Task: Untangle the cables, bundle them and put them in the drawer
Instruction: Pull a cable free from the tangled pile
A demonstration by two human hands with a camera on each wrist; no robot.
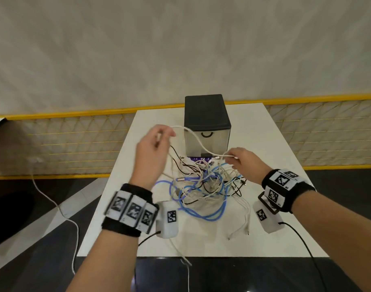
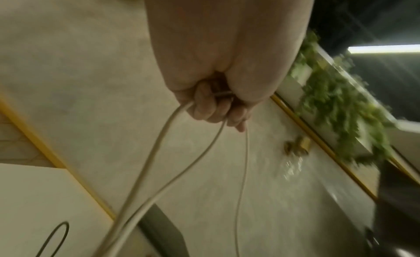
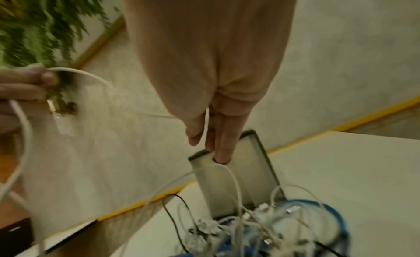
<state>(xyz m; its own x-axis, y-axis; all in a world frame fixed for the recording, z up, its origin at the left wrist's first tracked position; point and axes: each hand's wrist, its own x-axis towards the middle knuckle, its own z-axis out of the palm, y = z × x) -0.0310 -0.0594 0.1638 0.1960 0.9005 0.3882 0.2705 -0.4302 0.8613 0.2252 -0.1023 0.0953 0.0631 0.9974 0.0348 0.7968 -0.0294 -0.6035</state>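
A tangle of white, blue and black cables [image 1: 205, 186] [image 3: 261, 230] lies mid-table in front of a small drawer unit [image 1: 206, 125] [image 3: 238, 180] with a black top and a shut grey drawer. My left hand [image 1: 159, 135] [image 2: 218, 110] is raised above the pile's left side and grips a white cable [image 1: 196, 140] [image 2: 156, 153] in curled fingers. That cable arcs across the drawer front to my right hand [image 1: 236, 159] [image 3: 209, 133], which pinches it near the connector end. More white strands hang from the left hand into the pile.
The white table [image 1: 275, 165] ends near my wrists; a few cable ends trail over its front edge. A yellow-framed mesh fence [image 1: 75, 140] runs behind it. Another white cord [image 1: 60, 209] lies on the floor to the left. Green foliage [image 2: 341, 106] hangs on the wall.
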